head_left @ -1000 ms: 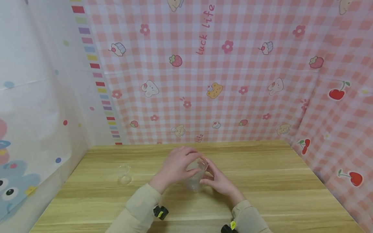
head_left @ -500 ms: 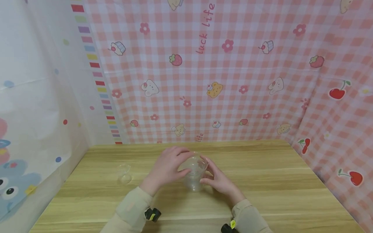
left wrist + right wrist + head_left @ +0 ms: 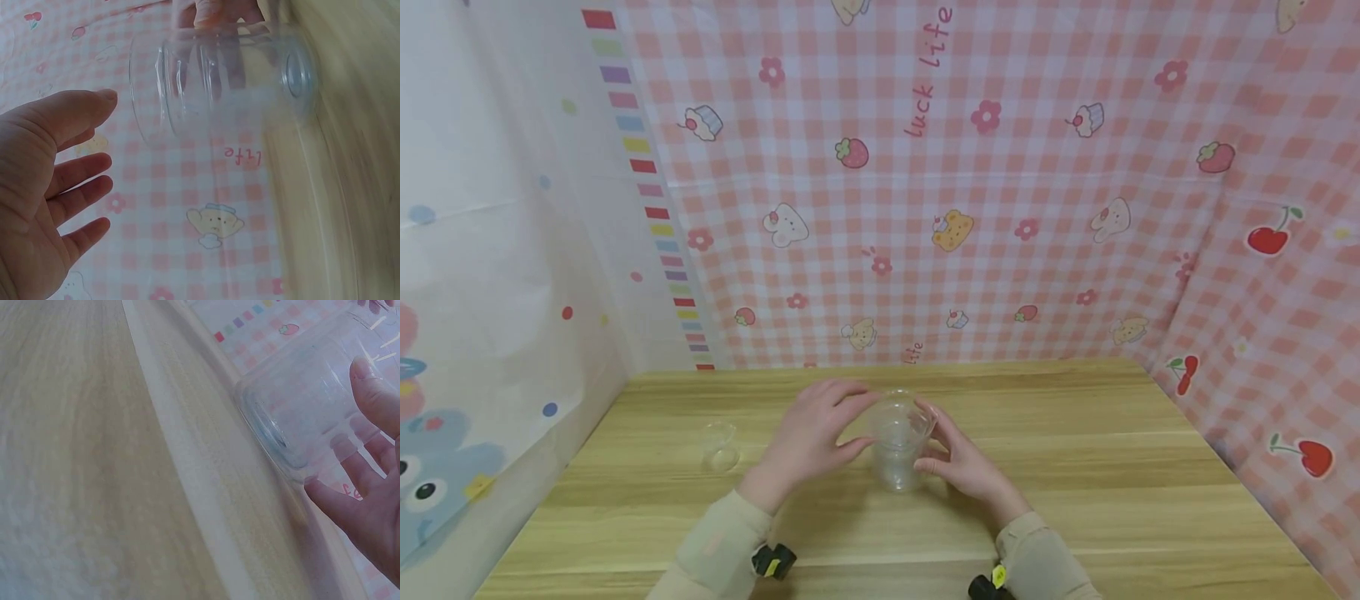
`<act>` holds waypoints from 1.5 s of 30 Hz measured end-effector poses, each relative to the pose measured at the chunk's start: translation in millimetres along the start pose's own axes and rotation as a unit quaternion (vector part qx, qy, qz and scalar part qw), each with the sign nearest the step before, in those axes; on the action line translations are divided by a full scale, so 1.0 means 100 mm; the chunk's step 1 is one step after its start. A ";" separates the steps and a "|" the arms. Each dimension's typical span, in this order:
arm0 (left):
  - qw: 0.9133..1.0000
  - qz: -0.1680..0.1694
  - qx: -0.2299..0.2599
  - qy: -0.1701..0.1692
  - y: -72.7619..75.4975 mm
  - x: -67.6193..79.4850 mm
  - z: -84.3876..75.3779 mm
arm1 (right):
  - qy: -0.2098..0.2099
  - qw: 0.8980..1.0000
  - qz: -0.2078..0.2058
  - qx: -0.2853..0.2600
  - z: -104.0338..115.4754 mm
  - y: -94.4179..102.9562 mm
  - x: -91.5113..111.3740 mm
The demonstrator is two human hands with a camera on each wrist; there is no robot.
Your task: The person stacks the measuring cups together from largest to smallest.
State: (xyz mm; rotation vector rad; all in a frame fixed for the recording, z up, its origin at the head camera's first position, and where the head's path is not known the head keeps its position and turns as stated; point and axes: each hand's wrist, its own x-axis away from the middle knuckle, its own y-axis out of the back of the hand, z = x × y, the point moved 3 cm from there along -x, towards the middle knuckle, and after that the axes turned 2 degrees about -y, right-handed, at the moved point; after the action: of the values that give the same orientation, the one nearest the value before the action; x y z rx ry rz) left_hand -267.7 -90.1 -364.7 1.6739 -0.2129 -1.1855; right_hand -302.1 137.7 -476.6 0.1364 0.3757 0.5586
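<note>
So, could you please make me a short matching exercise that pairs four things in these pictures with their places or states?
Column one:
1. left hand
2. clear cup
3. pink checked cloth
4. right hand

Column two:
A. upright, between the two hands
B. gripping the clear cup's side
C. behind the table
D. apart from the clear cup, holding nothing

Right pairs: 1-D, 2-A, 3-C, 4-B

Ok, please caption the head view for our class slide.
Right hand holding an upright clear cup on a wooden table, left hand near its rim.
</note>
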 end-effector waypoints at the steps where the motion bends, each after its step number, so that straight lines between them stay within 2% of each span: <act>1: 1.000 0.001 0.000 0.002 0.01 0.01 0.01 | 0.000 1.000 0.000 0.001 0.00 0.00 0.00; 24: 0.998 0.018 -0.019 0.050 0.04 0.30 0.23 | -0.009 1.000 0.000 0.018 0.03 0.00 0.01; 35: 0.995 0.043 -0.032 0.085 0.06 0.40 0.31 | -0.013 1.000 0.000 0.021 0.02 0.00 0.01; 45: 0.993 0.042 -0.049 0.098 0.10 0.53 0.42 | -0.013 1.000 0.000 0.020 0.00 0.00 0.01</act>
State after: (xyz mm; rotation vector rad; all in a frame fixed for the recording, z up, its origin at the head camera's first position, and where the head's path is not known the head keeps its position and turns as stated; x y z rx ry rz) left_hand -270.2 -153.9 -387.7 1.6662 -0.0988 -0.9470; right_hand -301.6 138.5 -476.6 0.1818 0.3622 0.5484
